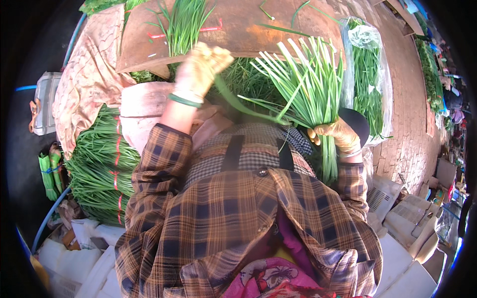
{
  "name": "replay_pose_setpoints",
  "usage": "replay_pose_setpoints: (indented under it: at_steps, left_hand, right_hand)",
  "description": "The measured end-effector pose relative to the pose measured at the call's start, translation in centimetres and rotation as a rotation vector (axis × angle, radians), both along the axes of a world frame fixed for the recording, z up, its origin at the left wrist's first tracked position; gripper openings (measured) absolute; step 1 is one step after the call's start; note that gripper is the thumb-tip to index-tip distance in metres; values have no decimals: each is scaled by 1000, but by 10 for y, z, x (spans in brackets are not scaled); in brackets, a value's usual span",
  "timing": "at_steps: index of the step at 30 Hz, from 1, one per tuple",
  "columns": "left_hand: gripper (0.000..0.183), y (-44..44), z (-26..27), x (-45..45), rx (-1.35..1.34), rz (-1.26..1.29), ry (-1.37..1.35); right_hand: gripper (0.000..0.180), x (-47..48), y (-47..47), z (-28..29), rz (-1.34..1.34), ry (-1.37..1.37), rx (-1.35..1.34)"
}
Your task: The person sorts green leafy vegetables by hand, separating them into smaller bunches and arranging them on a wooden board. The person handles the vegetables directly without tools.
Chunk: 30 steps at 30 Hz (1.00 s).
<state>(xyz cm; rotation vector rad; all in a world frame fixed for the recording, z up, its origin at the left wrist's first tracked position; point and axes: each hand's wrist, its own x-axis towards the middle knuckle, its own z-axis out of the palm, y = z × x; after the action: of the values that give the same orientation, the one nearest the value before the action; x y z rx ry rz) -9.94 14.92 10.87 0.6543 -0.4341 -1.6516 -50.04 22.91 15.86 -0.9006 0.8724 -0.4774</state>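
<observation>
My right hand (337,134), in a thin yellowish glove, grips a loose bunch of Chinese chives (313,85) around its green leaves. The pale cut ends fan upward and the leaf tips hang below my fist. My left hand (205,69), also gloved and blurred, is raised near the front edge of a wooden board (238,41). One blurred green leaf (238,102) stretches between the left hand and the bunch; whether the fingers hold it is unclear. Just beyond the left hand, a chive bundle (184,28) lies on the board across a red tie (212,28).
Stacked chive bundles with red ties (100,167) stand at my left, beside a draped cloth (85,74). A clear plastic bag of chives (367,82) lies right of the board. More loose greens (246,80) sit under the board's front edge. Foam boxes (395,268) are behind me.
</observation>
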Motion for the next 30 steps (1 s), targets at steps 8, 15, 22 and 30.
replay_pose_setpoints:
  at_steps: [8, 15, 22, 30]
  left_hand:
    - [31, 22, 46, -54, -693, -283, -1332]
    - [22, 13, 10, -66, -745, -299, -1439]
    - [9, 9, 13, -44, -574, 265, -1378]
    - [44, 23, 44, -81, -592, -366, -1502]
  right_hand:
    - [56, 17, -3, 1, 131, 28, -11]
    - [51, 24, 1, -4, 58, -2, 24]
    - [50, 9, 2, -12, 33, -8, 44]
    - [55, 17, 5, -6, 86, 7, 16]
